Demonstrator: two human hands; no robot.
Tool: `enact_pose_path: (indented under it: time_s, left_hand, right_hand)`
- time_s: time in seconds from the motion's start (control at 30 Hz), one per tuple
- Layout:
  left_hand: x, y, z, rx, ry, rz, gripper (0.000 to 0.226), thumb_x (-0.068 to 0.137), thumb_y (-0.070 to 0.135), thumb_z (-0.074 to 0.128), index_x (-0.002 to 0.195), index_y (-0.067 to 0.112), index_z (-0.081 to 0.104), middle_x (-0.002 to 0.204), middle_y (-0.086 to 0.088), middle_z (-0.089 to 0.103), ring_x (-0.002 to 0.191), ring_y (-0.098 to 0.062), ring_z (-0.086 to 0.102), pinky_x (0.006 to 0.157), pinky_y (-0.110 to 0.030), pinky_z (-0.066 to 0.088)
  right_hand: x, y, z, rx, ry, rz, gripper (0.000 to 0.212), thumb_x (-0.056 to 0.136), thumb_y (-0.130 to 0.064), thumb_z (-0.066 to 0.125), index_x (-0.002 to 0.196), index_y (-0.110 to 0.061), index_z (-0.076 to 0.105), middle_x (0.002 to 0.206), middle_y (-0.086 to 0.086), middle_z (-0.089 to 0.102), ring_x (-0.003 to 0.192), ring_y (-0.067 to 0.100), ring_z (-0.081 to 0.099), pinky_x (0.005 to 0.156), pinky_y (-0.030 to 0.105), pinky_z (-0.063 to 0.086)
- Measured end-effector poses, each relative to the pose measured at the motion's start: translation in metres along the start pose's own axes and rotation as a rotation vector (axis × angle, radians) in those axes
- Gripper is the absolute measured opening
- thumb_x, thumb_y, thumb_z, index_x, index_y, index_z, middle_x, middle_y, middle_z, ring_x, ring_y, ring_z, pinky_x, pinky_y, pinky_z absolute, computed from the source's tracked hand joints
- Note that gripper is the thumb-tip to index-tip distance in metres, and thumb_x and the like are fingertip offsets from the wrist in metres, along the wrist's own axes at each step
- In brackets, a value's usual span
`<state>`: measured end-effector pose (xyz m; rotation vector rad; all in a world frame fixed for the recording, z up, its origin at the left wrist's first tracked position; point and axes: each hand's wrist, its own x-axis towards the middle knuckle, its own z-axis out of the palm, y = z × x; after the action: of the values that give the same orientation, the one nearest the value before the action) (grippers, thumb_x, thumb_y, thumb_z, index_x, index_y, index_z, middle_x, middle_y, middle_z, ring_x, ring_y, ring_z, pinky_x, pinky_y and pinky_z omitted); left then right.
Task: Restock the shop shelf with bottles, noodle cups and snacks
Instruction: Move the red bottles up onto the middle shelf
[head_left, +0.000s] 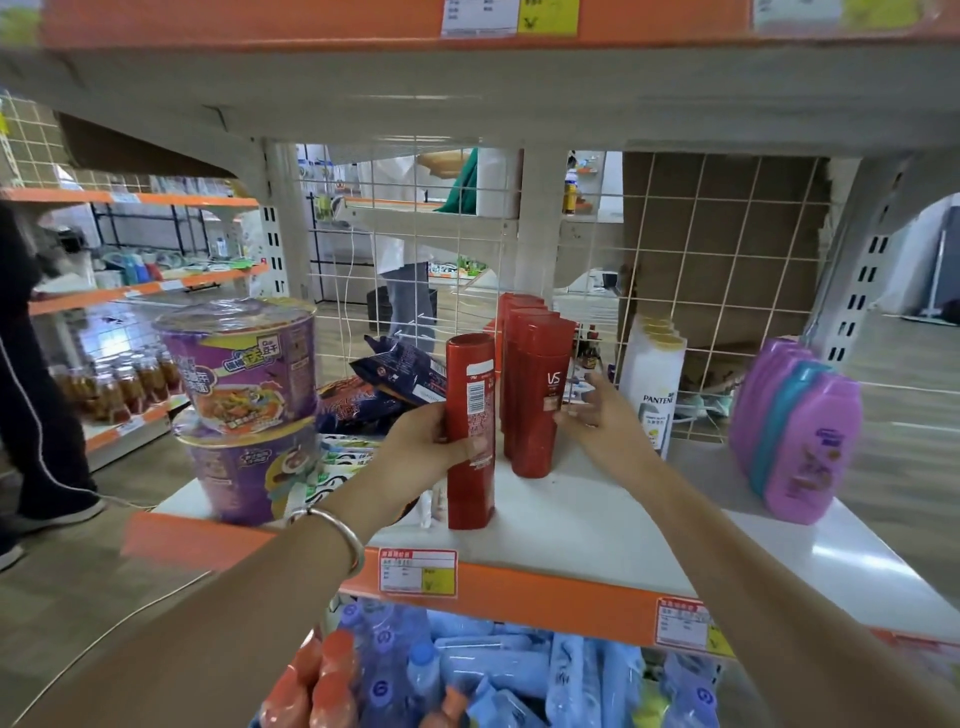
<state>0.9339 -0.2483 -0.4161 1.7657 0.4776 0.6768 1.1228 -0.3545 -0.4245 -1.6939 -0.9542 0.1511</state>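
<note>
Restocking in hand: the head view looks down at a white shelf (597, 525) with an orange front edge across the middle of the frame.
Left hand: the left hand (431, 441), a bracelet on its wrist, has its fingers (475, 448) wrapped around a red bottle (470, 431) that stands upright at centre frame, its base on the shelf or nearly so.
Right hand: the right hand (597, 415) is spread open and holds nothing, its fingertips touching the side of the front bottle in the red row (537, 384), just right of the held bottle.
Already shelved: two purple noodle cups (244, 405) stacked at left of frame; dark snack packets (395, 379) lying behind them; white bottles (652, 379) and purple bottles (795, 431) standing at right.
Still to go: water bottles (493, 670) and orange-capped ones lie piled at the bottom of the frame; what holds them I cannot tell.
Progress: judged partway, since every product type has a place on the shelf, bare board remains at the front, and much stock waits below.
Next: the held bottle looks meant for the front of the red row.
</note>
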Motion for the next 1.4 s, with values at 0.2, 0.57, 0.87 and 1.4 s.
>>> enact_pose_path:
  time_s: [0.2, 0.57, 0.87, 1.4]
  left_hand:
    - [-0.002, 0.012, 0.022, -0.674, 0.098, -0.230, 0.012, 0.085, 0.008, 0.063, 0.097, 0.008, 0.062, 0.091, -0.009, 0.070, 0.082, -0.019, 0.066, 0.072, -0.029, 0.054]
    - [-0.023, 0.030, 0.061, -0.877, 0.021, -0.516, 0.015, 0.085, 0.018, 0.067, 0.090, 0.005, 0.062, 0.078, -0.014, 0.065, 0.065, -0.020, 0.064, 0.055, -0.031, 0.059]
    - [-0.022, 0.035, 0.071, -0.999, -0.060, -0.660, 0.030, 0.089, 0.027, 0.060, 0.084, -0.003, 0.058, 0.056, -0.016, 0.063, 0.036, -0.019, 0.062, 0.033, -0.024, 0.051]
    - [0.010, -0.013, 0.056, 0.222, -0.002, -0.081, 0.035, 0.080, 0.022, 0.071, 0.111, 0.019, 0.053, 0.098, 0.003, 0.058, 0.090, -0.013, 0.056, 0.070, -0.018, 0.045]
  right_hand:
    - [-0.078, -0.012, -0.004, 0.079, -0.092, -0.095, 0.042, 0.096, 0.000, 0.045, 0.121, -0.033, 0.046, 0.117, -0.012, 0.052, 0.100, 0.008, 0.055, 0.087, 0.025, 0.046]
    - [-0.079, -0.035, -0.047, 0.828, -0.462, -0.047, 0.060, 0.056, -0.014, 0.066, 0.116, -0.008, 0.065, 0.127, 0.013, 0.063, 0.120, 0.023, 0.058, 0.096, 0.032, 0.051]
    - [-0.077, -0.035, -0.045, 0.571, -0.565, -0.094, 0.068, 0.062, -0.022, 0.082, 0.125, -0.018, 0.056, 0.127, 0.005, 0.062, 0.121, 0.022, 0.056, 0.105, 0.038, 0.044]
    - [-0.027, -0.020, 0.003, 0.149, -0.051, -0.073, 0.015, 0.095, -0.027, 0.051, 0.088, -0.016, 0.059, 0.070, -0.004, 0.061, 0.058, -0.001, 0.058, 0.063, 0.019, 0.046]
